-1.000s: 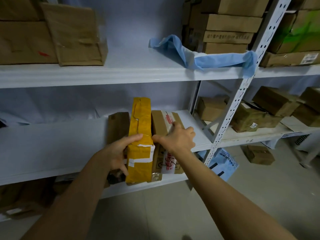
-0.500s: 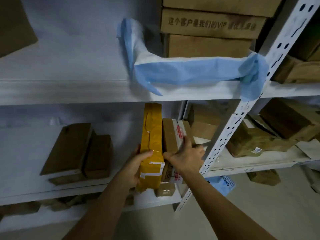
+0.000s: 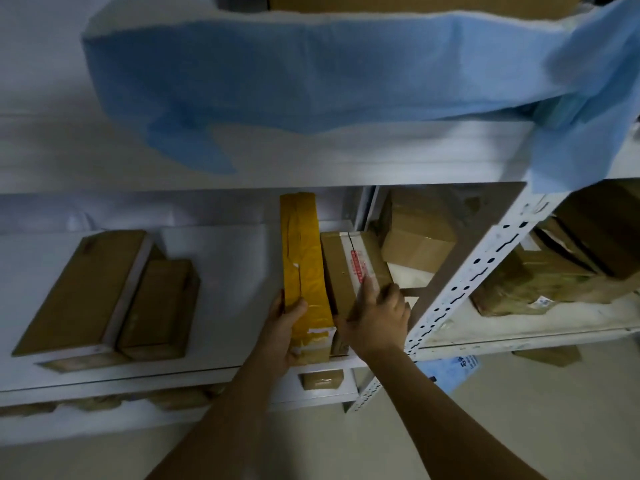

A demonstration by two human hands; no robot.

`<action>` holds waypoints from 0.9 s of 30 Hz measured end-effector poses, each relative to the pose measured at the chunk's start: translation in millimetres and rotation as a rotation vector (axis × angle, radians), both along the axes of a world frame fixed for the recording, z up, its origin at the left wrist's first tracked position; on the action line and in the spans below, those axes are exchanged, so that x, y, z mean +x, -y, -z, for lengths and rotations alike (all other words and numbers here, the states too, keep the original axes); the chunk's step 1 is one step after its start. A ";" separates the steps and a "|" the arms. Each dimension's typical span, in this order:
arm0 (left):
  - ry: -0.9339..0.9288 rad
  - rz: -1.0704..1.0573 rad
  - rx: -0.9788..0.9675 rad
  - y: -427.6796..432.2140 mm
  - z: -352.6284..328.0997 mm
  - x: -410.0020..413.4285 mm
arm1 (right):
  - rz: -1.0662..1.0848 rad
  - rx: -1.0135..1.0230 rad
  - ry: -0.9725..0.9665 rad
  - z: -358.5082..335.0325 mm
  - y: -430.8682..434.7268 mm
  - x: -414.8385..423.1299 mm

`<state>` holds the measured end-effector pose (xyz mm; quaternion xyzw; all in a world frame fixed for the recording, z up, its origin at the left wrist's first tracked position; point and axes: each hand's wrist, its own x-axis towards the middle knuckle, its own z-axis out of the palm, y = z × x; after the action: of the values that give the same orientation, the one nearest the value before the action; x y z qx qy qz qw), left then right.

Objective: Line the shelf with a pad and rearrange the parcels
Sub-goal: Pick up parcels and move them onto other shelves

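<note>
A yellow taped parcel [image 3: 303, 268] stands on edge on the middle shelf [image 3: 225, 271], which is covered with a white pad. My left hand [image 3: 284, 327] grips its near left side, thumb over the top. Right beside it stands a brown carton with red-printed tape [image 3: 349, 268]; my right hand [image 3: 377, 317] rests on its near end with fingers laid over the top. Two brown boxes [image 3: 107, 296] lie flat on the same shelf at the left. A blue pad [image 3: 294, 74] lies crumpled on the upper shelf, one end draped over the upright.
A white perforated upright [image 3: 467, 275] stands just right of my right hand. Beyond it, the neighbouring bay holds several brown parcels [image 3: 540, 271]. A small box [image 3: 322, 379] sits on the lower shelf. Blue paper [image 3: 450, 368] lies on the floor.
The view has moved closer and tilted upward, so the blue pad fills the top. Both hands have stayed on the yellow parcel and the carton, which sit slightly deeper on the shelf.
</note>
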<state>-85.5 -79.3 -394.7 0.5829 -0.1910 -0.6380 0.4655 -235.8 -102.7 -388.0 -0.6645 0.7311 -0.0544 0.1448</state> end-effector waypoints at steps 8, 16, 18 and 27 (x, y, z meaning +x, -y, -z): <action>0.047 0.144 -0.033 13.3 -11.9 -6.2 | -0.146 0.077 -0.072 -10.7 6.7 -21.0; 0.072 0.140 -0.020 4.7 -25.9 -3.4 | 0.007 -0.023 0.133 -28.5 5.0 -3.8; 0.145 0.133 -0.018 0.7 -29.6 6.5 | 0.020 -0.190 0.192 -41.6 3.8 14.0; 0.817 -0.308 0.062 -36.8 -37.1 164.9 | -0.091 -0.055 0.692 -41.7 -16.1 164.0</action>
<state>79.3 -42.5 -357.6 0.8228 -0.2512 -0.2836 0.4236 -71.9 -86.6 -346.3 -0.6423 0.6066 -0.2895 0.3683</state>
